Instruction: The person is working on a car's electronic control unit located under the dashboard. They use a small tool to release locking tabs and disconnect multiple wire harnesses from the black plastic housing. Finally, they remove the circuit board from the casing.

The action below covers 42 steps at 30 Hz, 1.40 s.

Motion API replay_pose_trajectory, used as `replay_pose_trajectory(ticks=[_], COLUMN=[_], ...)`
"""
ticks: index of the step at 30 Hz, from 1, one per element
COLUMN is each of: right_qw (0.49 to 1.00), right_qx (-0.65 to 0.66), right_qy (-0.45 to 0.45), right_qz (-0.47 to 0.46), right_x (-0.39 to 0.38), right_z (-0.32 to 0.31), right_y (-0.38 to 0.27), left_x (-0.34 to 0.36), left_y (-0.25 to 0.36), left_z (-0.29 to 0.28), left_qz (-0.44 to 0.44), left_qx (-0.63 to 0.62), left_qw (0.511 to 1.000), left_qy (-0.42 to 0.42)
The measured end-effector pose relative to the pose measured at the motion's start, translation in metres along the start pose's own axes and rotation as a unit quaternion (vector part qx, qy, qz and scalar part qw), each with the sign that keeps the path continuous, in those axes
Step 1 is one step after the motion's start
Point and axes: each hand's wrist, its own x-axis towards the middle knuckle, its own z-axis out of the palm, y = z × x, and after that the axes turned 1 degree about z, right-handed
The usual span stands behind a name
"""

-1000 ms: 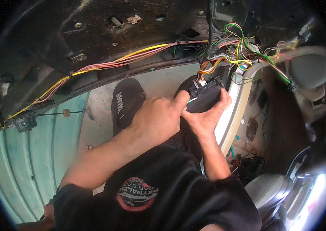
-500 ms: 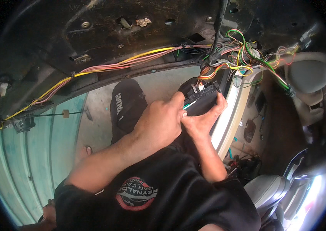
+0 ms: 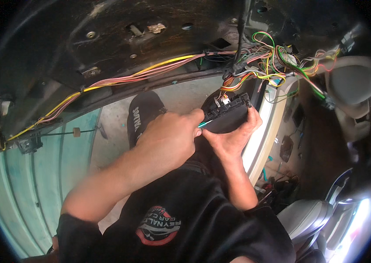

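Note:
My right hand (image 3: 233,136) grips a flat black electronic module (image 3: 229,119) from below and from its right end, thumb along its near side. Several coloured wires run into a white plug (image 3: 223,100) at the module's top edge. A slim teal tool (image 3: 205,124), perhaps a small screwdriver, is pinched in my left hand (image 3: 168,133). Its tip reaches the left part of the module; whether it touches cannot be made out. Most of the tool is hidden in my closed fingers.
A wiring harness (image 3: 146,70) runs along a dark vehicle panel (image 3: 62,48) and ends in a tangle of loose wires (image 3: 277,59) at upper right. A pale door sill (image 3: 262,136) lies right of my hands. A grey seat (image 3: 304,219) stands lower right, ribbed green sheeting (image 3: 32,184) at left.
My left hand has drawn back a little to the left with the teal tool. My right hand still holds the module in nearly the same place. The whole view has shifted slightly.

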Motion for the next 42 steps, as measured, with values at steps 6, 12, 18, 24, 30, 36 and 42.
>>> replay_pose_trajectory(ticks=[6, 12, 18, 24, 30, 36, 42], right_qw=[1.0, 0.999, 0.999, 0.999, 0.999, 0.999, 0.999], right_qx=[0.016, 0.025, 0.03, 0.032, 0.002, 0.013, 0.012], right_qy=[-0.012, -0.001, -0.01, -0.013, -0.037, -0.042, -0.036], right_qz=[0.007, -0.024, -0.034, -0.042, -0.01, -0.003, 0.011], right_x=[0.002, -0.004, -0.004, -0.001, -0.001, 0.003, 0.009], right_z=[-0.002, 0.001, 0.0, -0.003, -0.006, -0.007, -0.001], right_y=[0.001, -0.002, -0.004, 0.003, 0.004, 0.004, 0.008], left_x=[0.005, 0.012, 0.013, 0.027, 0.008, 0.012, 0.024], left_y=[-0.014, -0.002, -0.009, -0.002, -0.006, -0.005, -0.008], left_z=[0.006, -0.018, -0.011, -0.018, 0.02, 0.024, 0.024], left_qz=[0.082, 0.075, 0.053, 0.006, 0.056, 0.071, 0.084], left_qx=[0.052, 0.099, -0.01, -0.069, 0.02, 0.031, 0.105], left_qw=[0.995, 0.991, 0.997, 0.99, 0.998, 0.997, 0.991], left_qy=[0.01, -0.045, -0.063, -0.126, -0.001, 0.019, 0.021])
